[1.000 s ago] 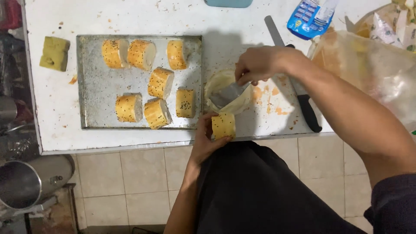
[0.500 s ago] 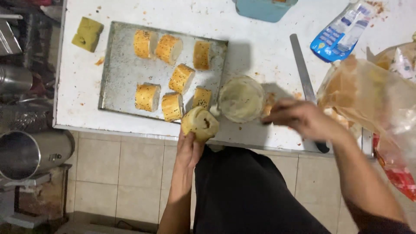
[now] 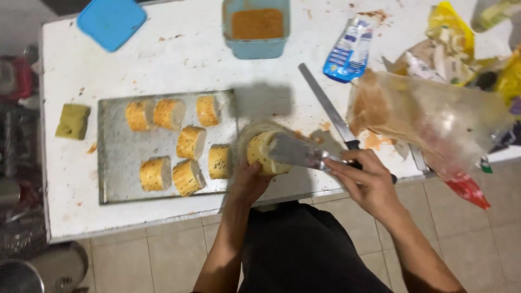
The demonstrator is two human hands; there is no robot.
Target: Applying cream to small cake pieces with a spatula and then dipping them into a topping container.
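Note:
My left hand (image 3: 248, 182) holds a round slice of bread (image 3: 260, 152) upright above a small bowl (image 3: 251, 133) at the table's front edge. My right hand (image 3: 369, 182) grips a flat-bladed knife (image 3: 296, 152), and its blade lies against the cut face of the slice. To the left a metal baking tray (image 3: 116, 179) carries several more bread slices (image 3: 190, 142) with browned crusts.
A long black-handled knife (image 3: 329, 113) lies on the white table (image 3: 179, 59). At the back stand a blue tub of orange-brown paste (image 3: 256, 27) and its blue lid (image 3: 111, 21). Plastic bags (image 3: 429, 116) and a blue packet (image 3: 347, 51) crowd the right side. A yellow-green sponge (image 3: 72, 121) lies left.
My right hand has come back from the right with the flat knife and laid its blade on the slice. My left hand has kept hold of the slice.

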